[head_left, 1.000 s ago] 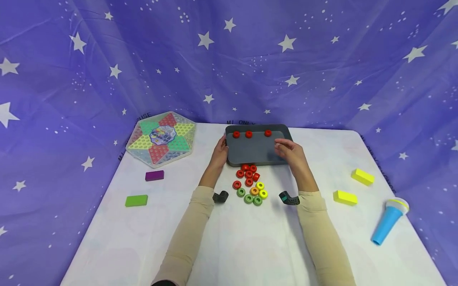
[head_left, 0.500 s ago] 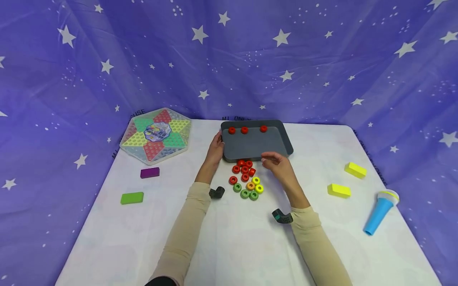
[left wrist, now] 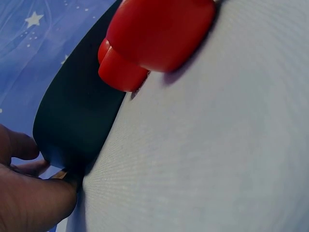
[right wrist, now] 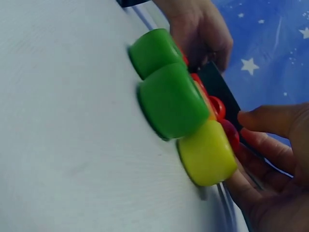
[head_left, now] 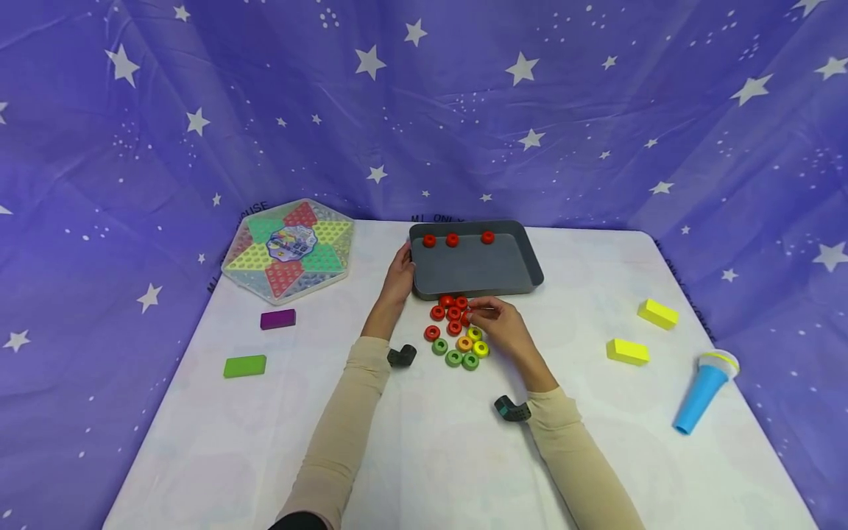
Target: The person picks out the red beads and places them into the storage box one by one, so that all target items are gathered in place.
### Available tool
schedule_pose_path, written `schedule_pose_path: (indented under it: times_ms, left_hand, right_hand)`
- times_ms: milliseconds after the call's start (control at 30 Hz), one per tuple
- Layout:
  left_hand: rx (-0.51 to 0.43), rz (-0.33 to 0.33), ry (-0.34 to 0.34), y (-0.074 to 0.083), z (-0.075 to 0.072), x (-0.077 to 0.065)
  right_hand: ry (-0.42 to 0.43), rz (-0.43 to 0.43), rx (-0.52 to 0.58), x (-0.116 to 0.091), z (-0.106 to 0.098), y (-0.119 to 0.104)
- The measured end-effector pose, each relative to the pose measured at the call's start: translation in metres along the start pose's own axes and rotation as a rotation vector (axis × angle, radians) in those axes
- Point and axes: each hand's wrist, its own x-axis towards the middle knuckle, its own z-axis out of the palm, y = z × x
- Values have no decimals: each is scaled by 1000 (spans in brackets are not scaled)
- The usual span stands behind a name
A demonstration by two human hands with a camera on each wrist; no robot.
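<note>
My left hand (head_left: pixel 397 278) holds the left side of a dark grey tray (head_left: pixel 477 276), its thumb and fingers at the tray's corner (left wrist: pixel 72 140) in the left wrist view. Three red beads (head_left: pixel 452 240) stand in a row along the tray's far side. In front of the tray lies a cluster of ring-shaped beads: several red beads (head_left: pixel 438 313), yellow beads (head_left: pixel 480 349), green beads (head_left: pixel 453 358) and an orange bead (head_left: pixel 464 344). My right hand (head_left: pixel 500 322) reaches down at the cluster's right, thumb and fingers apart about a red bead (right wrist: pixel 231 135).
A hexagonal star-pattern game board (head_left: pixel 291 250) lies back left. Purple block (head_left: pixel 277 319) and green block (head_left: pixel 244 366) sit nearer on that side. To the right are a yellow block (head_left: pixel 659 314), another yellow block (head_left: pixel 628 352) and a blue toy microphone (head_left: pixel 697 401). A starry curtain (head_left: pixel 424 110) hangs behind.
My right hand has moved from over the tray's right side down and left to the red beads in the cluster. The left hand stays at the tray. The head view has shifted slightly.
</note>
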Motion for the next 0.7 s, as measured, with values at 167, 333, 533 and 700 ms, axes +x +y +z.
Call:
schedule_pose_path:
  times_ms: [167,333,533,700]
  left_hand:
    - [2,8,8,-4,0,3]
    - [-10,6,5,-3,-1,4]
    - [-17,9,6,-2,0,4]
    - [-11,-11,5,-4,1,5]
  right_hand:
    - [-9,-9,-28,0,5,1]
    - [0,-53,-99,0,6,0]
    - [24,-96,-150,1,7,1]
    - [43,-98,-142,0,7,3]
